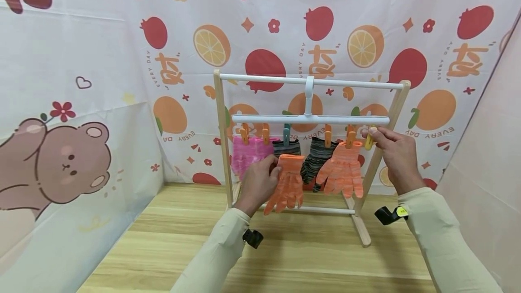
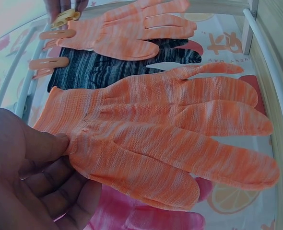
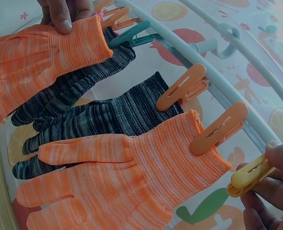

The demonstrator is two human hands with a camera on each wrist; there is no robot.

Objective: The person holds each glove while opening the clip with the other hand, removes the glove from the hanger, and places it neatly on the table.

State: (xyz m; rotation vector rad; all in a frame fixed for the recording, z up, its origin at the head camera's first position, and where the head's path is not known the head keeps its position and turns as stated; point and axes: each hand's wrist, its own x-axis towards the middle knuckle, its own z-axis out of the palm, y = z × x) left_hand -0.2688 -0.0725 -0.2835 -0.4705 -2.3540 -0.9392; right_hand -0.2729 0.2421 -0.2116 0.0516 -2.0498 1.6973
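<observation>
My left hand (image 1: 260,182) pinches an orange knit glove (image 1: 290,180) at its cuff, fingers dangling, in front of the rack. In the left wrist view the thumb lies over the cuff edge. Up at the hanger's right end, my right hand (image 1: 396,155) pinches a yellow clothespin (image 3: 251,176) between thumb and fingers. Beside it a second orange glove (image 1: 343,171) hangs from an orange clothespin (image 3: 219,128). Further left hang a dark striped glove (image 3: 132,108) on an orange clothespin, another dark glove (image 1: 286,147) on a green clothespin (image 1: 286,134), and a pink glove (image 1: 248,153).
A white hanger (image 1: 277,119) hooks over the top rail (image 1: 264,78) of a wooden-legged rack (image 1: 221,139). The rack stands on a wood-grain table (image 1: 171,243), close against a fruit-print cloth (image 1: 236,12). Its lower rail (image 1: 325,210) runs behind the held glove.
</observation>
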